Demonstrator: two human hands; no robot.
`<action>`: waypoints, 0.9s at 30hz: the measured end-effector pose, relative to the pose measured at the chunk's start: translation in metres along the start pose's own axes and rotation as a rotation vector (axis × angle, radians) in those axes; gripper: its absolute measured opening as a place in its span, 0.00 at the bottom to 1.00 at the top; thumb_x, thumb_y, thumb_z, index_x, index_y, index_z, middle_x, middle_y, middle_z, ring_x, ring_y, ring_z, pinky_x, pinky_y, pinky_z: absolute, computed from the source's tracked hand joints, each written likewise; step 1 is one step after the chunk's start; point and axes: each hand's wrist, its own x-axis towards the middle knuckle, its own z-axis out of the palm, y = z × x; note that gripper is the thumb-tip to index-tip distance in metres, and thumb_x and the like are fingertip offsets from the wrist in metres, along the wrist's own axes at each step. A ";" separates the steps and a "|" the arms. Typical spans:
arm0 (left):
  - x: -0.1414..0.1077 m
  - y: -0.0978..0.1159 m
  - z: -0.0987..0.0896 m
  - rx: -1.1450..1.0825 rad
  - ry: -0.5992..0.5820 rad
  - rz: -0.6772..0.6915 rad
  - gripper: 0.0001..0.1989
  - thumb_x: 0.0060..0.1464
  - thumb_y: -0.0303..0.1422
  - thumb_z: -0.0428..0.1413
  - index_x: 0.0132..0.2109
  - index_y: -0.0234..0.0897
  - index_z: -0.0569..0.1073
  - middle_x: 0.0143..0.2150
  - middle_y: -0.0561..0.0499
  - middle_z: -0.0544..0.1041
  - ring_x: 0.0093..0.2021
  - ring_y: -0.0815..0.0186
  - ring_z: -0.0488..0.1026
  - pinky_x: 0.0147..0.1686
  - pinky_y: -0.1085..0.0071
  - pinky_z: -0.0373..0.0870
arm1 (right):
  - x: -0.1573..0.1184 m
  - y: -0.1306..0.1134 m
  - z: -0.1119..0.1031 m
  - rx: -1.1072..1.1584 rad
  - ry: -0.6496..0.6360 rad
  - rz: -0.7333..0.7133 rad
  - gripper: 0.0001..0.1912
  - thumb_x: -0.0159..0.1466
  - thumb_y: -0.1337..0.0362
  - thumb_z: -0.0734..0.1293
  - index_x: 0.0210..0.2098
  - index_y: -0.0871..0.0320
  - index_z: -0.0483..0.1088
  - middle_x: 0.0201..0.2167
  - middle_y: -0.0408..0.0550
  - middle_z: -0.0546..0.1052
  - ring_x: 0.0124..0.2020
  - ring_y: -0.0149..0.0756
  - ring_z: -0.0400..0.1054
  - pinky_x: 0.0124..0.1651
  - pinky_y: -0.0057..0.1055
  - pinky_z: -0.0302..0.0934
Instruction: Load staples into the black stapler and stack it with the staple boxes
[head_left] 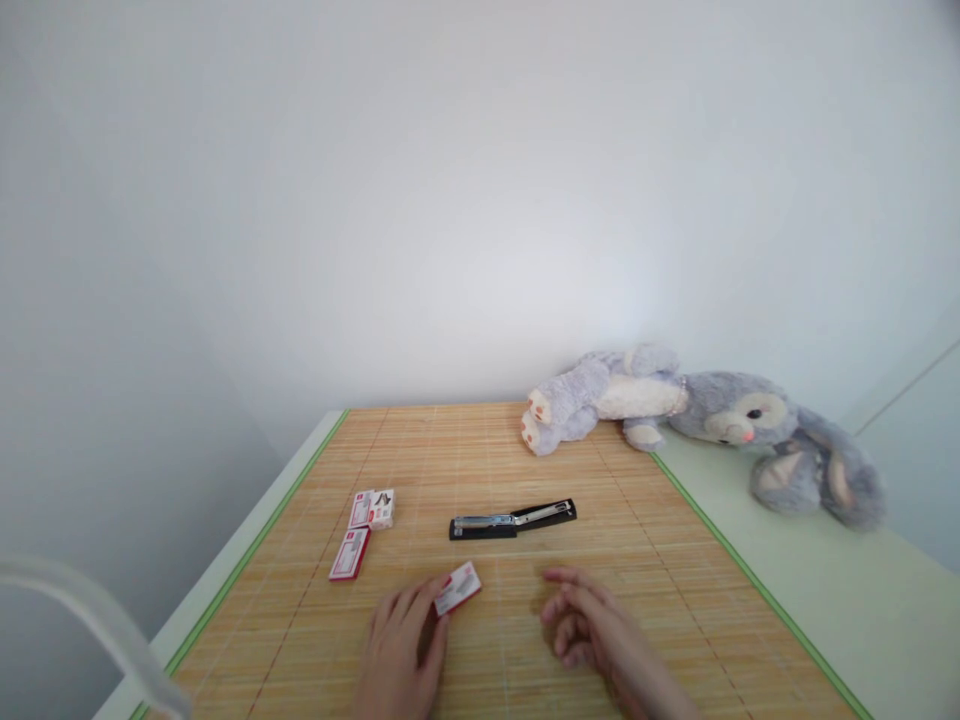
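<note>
My left hand (405, 645) holds one end of a small red and white box (457, 588) between thumb and fingers, low over the bamboo mat. To its right, my right hand (592, 630) hovers with its fingers apart and slightly curled, nothing in it. Beyond both hands a black and silver stapler (514, 520) lies opened out flat on the mat. Left of the stapler are a red and white box (349, 554), another like it (361, 509) behind, and a small white box (382, 508) touching the latter.
The bamboo mat (450, 450) with green edging covers much of the pale table (810, 550). A grey plush rabbit (645, 395) lies on its side along the back right, near the wall. A pale curved bar (97, 620) crosses the lower left corner.
</note>
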 end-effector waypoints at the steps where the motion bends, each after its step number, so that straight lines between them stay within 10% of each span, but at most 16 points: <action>1: 0.003 0.009 0.003 -0.061 -0.035 0.019 0.21 0.66 0.36 0.50 0.64 0.51 0.71 0.60 0.50 0.76 0.60 0.57 0.70 0.62 0.55 0.68 | 0.001 0.001 0.002 -0.044 -0.035 0.010 0.30 0.59 0.42 0.72 0.51 0.56 0.70 0.31 0.46 0.80 0.22 0.32 0.71 0.22 0.26 0.63; 8: 0.031 0.051 0.020 -0.284 -0.161 0.108 0.28 0.63 0.29 0.51 0.68 0.50 0.66 0.62 0.49 0.74 0.62 0.59 0.69 0.64 0.58 0.66 | 0.016 0.004 0.010 -0.284 -0.135 -0.052 0.32 0.59 0.33 0.67 0.44 0.56 0.66 0.23 0.38 0.73 0.13 0.26 0.62 0.14 0.22 0.51; 18: 0.038 0.049 0.023 -0.350 -0.211 0.098 0.31 0.58 0.29 0.57 0.68 0.49 0.65 0.59 0.49 0.75 0.61 0.60 0.69 0.64 0.60 0.65 | 0.020 -0.006 0.003 -0.458 -0.134 -0.013 0.29 0.61 0.33 0.62 0.38 0.55 0.66 0.17 0.35 0.69 0.10 0.25 0.55 0.13 0.22 0.46; 27: 0.039 0.041 0.001 -0.217 -0.179 0.123 0.13 0.58 0.34 0.61 0.50 0.46 0.76 0.53 0.50 0.75 0.57 0.57 0.69 0.59 0.60 0.66 | 0.030 -0.022 -0.021 -0.692 0.025 -0.086 0.18 0.65 0.46 0.62 0.29 0.53 0.64 0.15 0.38 0.69 0.11 0.28 0.54 0.16 0.26 0.42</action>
